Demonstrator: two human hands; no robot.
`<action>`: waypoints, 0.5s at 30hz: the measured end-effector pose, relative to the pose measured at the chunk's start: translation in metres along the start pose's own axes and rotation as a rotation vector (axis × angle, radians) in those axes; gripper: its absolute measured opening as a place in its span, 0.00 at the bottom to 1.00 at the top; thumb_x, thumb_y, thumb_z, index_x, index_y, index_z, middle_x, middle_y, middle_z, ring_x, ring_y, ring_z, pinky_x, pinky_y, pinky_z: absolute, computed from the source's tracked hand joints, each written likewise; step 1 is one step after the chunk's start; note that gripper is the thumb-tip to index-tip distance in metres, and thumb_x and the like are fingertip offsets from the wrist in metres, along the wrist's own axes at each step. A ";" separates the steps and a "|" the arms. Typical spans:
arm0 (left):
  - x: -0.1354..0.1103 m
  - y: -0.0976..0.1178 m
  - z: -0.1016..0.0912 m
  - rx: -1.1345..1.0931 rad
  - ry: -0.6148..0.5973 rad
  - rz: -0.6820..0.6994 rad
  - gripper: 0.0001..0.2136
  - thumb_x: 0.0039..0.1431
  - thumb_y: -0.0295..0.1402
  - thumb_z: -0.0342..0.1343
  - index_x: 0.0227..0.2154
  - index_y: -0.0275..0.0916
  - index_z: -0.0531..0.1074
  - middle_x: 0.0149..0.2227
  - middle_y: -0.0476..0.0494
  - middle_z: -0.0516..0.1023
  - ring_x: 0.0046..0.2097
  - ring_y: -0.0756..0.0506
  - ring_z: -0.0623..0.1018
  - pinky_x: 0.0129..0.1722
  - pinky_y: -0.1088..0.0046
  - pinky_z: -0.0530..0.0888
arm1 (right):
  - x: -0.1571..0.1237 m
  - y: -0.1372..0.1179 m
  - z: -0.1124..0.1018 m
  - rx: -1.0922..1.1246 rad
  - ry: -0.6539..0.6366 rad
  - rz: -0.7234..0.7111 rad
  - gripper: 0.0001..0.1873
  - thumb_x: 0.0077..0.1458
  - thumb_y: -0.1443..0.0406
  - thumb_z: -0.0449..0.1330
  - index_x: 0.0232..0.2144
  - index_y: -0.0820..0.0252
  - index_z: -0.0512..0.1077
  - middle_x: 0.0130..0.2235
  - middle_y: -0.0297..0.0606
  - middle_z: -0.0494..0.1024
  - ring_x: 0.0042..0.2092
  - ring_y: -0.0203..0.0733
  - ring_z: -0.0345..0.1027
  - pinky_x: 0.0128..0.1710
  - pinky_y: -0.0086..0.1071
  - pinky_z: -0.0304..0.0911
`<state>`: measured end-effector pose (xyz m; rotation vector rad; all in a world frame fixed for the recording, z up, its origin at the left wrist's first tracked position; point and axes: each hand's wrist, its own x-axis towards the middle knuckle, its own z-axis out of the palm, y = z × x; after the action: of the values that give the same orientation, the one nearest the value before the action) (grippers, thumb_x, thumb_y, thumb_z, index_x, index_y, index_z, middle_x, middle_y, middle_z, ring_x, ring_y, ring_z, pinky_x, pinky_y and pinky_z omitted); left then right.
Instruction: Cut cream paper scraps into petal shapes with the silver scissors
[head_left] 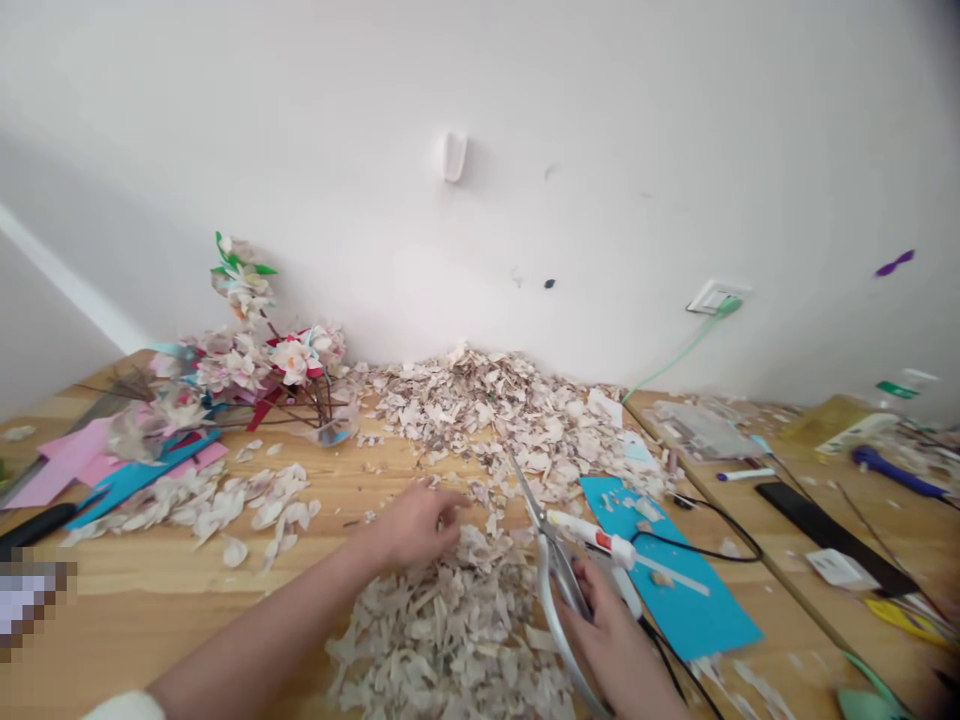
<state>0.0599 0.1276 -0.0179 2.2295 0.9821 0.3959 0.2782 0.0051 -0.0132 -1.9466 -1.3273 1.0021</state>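
Note:
My right hand is closed around the handles of a pair of scissors, whose blades point away from me over the dried petals. To its left, my left hand hovers low between two petal heaps with its fingers curled in; anything pinched there is too small to make out. A near heap of pale dried petals lies below my hands. The larger, browner petal heap rests against the wall. Just beyond my right hand, a white glue gun lies on a blue sheet.
Handmade flowers on twigs stand at the left, by pink paper and blue paper strips. Loose petals lie nearby. A black cable, a pen and a black strip lie at the right.

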 end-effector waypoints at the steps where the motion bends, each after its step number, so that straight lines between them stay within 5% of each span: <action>1: 0.007 -0.001 0.001 -0.005 0.036 -0.027 0.18 0.51 0.30 0.45 0.46 0.42 0.66 0.36 0.47 0.77 0.38 0.45 0.74 0.49 0.62 0.62 | 0.001 -0.003 0.001 0.015 -0.014 0.009 0.19 0.46 0.53 0.51 0.38 0.57 0.58 0.39 0.43 0.73 0.41 0.49 0.68 0.42 0.38 0.59; 5: 0.041 -0.003 0.009 -0.063 0.084 -0.044 0.21 0.44 0.28 0.52 0.45 0.41 0.66 0.45 0.42 0.73 0.48 0.42 0.69 0.49 0.66 0.62 | 0.004 -0.011 0.005 0.096 0.012 -0.014 0.17 0.45 0.54 0.52 0.36 0.56 0.57 0.35 0.39 0.74 0.38 0.47 0.68 0.41 0.38 0.59; 10: 0.061 -0.002 0.015 -0.244 0.092 -0.111 0.08 0.43 0.27 0.54 0.29 0.40 0.73 0.33 0.42 0.75 0.45 0.40 0.71 0.47 0.64 0.63 | 0.002 -0.011 0.004 0.171 0.038 0.000 0.19 0.44 0.55 0.55 0.37 0.58 0.58 0.37 0.41 0.73 0.39 0.49 0.67 0.40 0.40 0.59; 15: 0.035 0.017 0.009 -0.597 0.100 -0.258 0.21 0.49 0.29 0.51 0.48 0.36 0.62 0.30 0.44 0.75 0.37 0.44 0.75 0.38 0.65 0.70 | 0.006 -0.014 0.010 0.359 0.131 -0.018 0.16 0.40 0.59 0.59 0.32 0.57 0.60 0.28 0.35 0.75 0.32 0.46 0.69 0.35 0.38 0.62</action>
<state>0.0976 0.1410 -0.0127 1.5418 1.0243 0.5971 0.2638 0.0158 -0.0089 -1.6934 -1.0119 1.0071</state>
